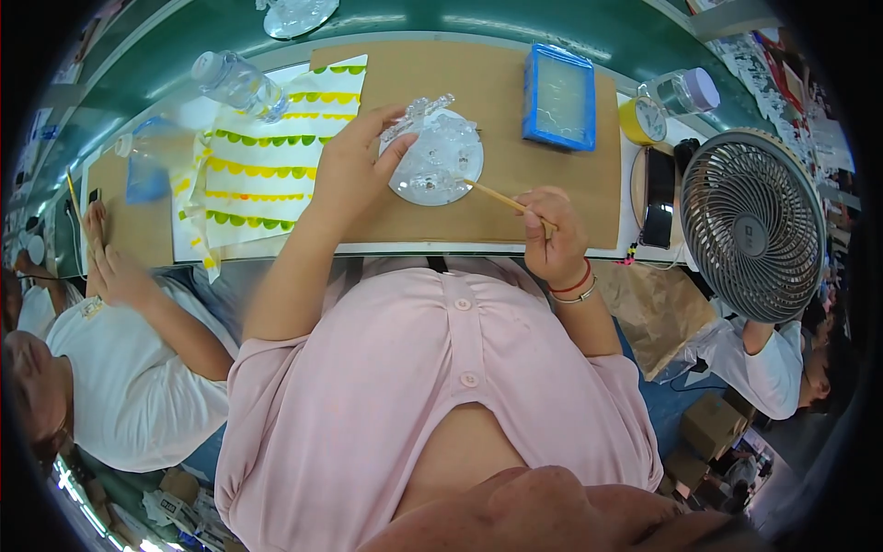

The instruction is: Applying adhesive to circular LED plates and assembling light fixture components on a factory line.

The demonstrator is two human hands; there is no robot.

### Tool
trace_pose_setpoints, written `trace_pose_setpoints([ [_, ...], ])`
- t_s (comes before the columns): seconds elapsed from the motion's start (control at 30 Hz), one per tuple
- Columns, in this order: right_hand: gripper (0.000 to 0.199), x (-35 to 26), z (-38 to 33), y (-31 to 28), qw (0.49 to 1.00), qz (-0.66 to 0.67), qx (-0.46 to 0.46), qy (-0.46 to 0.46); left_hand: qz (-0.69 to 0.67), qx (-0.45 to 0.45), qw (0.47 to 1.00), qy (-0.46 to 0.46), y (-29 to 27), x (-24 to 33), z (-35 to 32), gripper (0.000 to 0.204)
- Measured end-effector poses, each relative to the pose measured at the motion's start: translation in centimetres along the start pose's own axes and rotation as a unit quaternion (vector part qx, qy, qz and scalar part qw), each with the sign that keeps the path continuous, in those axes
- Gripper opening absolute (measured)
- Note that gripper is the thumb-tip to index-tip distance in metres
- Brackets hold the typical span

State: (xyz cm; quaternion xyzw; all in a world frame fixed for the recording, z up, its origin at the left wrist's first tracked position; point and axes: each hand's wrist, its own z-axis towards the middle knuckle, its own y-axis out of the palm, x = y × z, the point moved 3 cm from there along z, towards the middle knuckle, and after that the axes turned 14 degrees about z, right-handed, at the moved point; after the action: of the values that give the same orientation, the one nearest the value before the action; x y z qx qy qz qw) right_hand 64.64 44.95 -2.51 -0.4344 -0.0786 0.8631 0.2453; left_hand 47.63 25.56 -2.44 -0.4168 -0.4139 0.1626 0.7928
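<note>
Steady the clear piece in a light pinch and guide the stick with small touches, so its tip doesn't nudge the bits on the pale disc. That disc lies just right of your left hand, whose thumb and fingers appear closed on the piece, forearm reaching forward. Your right hand, nearer your body, grips the stick, slanting forward-left.
</note>
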Motion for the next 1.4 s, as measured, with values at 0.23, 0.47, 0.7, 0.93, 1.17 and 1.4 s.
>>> trace_pose_setpoints([
  [0.23, 0.004, -0.4, -0.3, 0.6, 1.000, 0.005, -0.001, 0.006, -0.094, -0.076, 0.988, 0.093, -1.7, 0.8, 3.7, 0.034],
  [0.47, 0.002, -0.5, -0.2, 0.4, 1.000, -0.017, 0.008, 0.017, 0.003, -0.143, 0.982, 0.127, -1.7, 0.8, 4.3, 0.025],
  [0.7, 0.006, -0.9, -0.7, 0.8, 1.000, -0.010, -0.029, -0.008, -0.002, -0.091, 0.986, 0.142, -2.1, 0.7, 3.7, 0.025],
  [0.93, 0.006, -1.4, -0.1, 2.3, 0.997, 0.018, -0.065, -0.029, 0.016, -0.082, 0.988, 0.128, -2.1, 0.7, 3.1, 0.028],
  [1.17, 0.005, -1.4, -0.6, 2.1, 0.998, 0.029, -0.048, -0.012, 0.011, -0.085, 0.990, 0.113, -2.3, 0.5, 2.3, 0.029],
  [1.4, 0.001, -0.7, -1.0, -1.0, 0.994, -0.001, 0.086, 0.072, 0.006, -0.097, 0.993, 0.062, -2.1, 0.3, 1.9, 0.032],
])
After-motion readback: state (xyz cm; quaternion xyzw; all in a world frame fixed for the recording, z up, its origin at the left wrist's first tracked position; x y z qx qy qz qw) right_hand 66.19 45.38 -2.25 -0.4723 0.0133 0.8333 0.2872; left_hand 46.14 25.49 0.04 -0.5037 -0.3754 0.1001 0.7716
